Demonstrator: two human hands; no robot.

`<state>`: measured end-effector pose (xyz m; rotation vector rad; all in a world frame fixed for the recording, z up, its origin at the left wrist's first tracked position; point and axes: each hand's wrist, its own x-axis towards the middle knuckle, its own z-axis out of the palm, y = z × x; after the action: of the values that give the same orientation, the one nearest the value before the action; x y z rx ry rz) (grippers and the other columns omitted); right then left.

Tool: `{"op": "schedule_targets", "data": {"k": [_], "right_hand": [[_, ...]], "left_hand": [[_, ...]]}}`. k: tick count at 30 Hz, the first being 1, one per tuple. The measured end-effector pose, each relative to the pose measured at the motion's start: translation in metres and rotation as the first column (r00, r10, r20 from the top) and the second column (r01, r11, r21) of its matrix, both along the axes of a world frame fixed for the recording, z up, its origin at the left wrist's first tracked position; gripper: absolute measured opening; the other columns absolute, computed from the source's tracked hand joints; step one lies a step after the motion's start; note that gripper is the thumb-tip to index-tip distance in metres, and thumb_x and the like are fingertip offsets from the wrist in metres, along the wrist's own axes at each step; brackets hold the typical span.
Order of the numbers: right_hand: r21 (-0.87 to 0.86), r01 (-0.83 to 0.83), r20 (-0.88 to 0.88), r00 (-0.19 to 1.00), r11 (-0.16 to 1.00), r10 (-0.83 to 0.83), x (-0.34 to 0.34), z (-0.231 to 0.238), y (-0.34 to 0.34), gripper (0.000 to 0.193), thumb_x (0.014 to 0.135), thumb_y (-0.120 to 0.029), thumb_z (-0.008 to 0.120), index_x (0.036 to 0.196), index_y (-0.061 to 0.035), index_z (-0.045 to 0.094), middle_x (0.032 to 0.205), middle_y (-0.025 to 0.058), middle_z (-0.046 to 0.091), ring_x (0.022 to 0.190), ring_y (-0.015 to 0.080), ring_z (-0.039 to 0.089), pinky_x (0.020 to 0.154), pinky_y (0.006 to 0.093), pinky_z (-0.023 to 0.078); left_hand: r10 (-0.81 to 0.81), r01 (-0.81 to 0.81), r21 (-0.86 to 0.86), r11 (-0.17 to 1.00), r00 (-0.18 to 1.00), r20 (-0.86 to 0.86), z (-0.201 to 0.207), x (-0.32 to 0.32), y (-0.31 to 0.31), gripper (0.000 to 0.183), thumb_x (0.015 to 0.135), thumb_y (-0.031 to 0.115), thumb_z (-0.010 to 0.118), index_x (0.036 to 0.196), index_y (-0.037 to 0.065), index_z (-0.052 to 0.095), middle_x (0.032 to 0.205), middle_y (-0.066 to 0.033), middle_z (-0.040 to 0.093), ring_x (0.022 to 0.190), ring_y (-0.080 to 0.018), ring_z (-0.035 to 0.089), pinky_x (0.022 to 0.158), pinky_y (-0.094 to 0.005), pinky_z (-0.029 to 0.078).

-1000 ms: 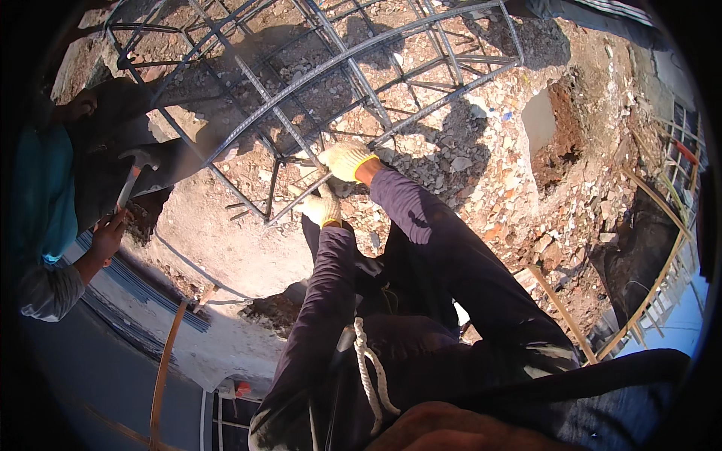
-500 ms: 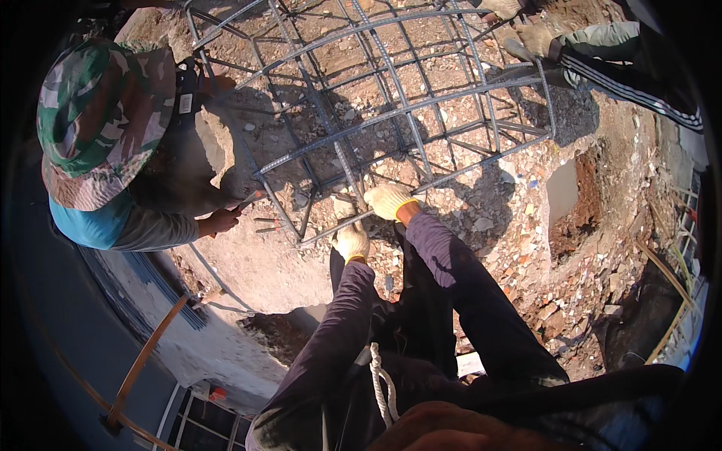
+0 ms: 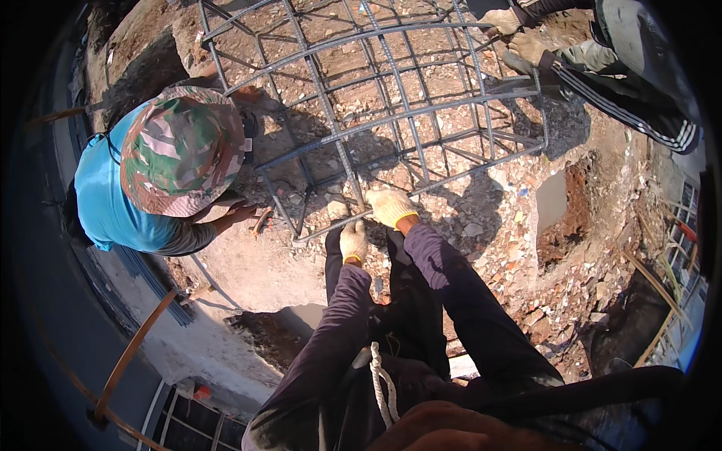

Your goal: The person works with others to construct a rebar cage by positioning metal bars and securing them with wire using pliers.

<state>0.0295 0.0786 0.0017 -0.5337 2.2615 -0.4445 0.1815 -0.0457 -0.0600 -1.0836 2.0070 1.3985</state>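
Head view: left hand (image 3: 353,242) and right hand (image 3: 390,207) clamped on rebar cage (image 3: 410,113), rubble (image 3: 485,225) beneath, hatted co-worker (image 3: 177,154) beside.

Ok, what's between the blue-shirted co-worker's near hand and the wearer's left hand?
In the head view: an orange tool right of the co-worker's hand, then a corner of the rebar cage before the left hand, pale ground between.

Inspection is counting one gloved left hand (image 3: 353,242) and one gloved right hand (image 3: 389,207), making two. Two co-worker hands in gloves (image 3: 529,45) are appearing. One rebar cage (image 3: 410,113) is showing. One person in blue (image 3: 124,199) is wearing one camouflage hat (image 3: 180,150). One white rope (image 3: 377,368) is being recorded.
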Motion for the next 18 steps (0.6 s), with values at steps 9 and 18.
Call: {"op": "schedule_targets", "data": {"k": [9, 18], "right_hand": [[-0.043, 0.261, 0.033, 0.965, 0.964, -0.259, 0.032, -0.004, 0.020, 0.028, 0.096, -0.027, 0.048, 0.108, -0.0070, 0.064, 0.102, 0.0230, 0.069, 0.096, 0.0435, 0.067, 0.079, 0.0532, 0.053], [-0.119, 0.659, 0.087, 0.752, 0.743, -0.653, 0.071, 0.011, 0.013, 0.030, 0.100, -0.028, 0.052, 0.117, -0.0069, 0.064, 0.111, 0.0201, 0.069, 0.106, 0.0419, 0.063, 0.090, 0.0476, 0.051]], "left_hand": [[0.378, -0.405, 0.424, 0.810, 0.913, 0.150, 0.016, -0.015, 0.030, 0.022, 0.100, 0.015, 0.051, 0.115, 0.003, 0.063, 0.068, 0.0004, 0.055, 0.055, -0.0097, 0.050, 0.047, -0.0280, 0.038], [0.571, -0.637, 0.456, 0.621, 0.767, 0.292, 0.018, -0.016, 0.033, 0.010, 0.103, 0.016, 0.054, 0.103, 0.009, 0.060, 0.067, -0.0016, 0.053, 0.048, -0.0147, 0.049, 0.043, -0.0304, 0.041]]}}
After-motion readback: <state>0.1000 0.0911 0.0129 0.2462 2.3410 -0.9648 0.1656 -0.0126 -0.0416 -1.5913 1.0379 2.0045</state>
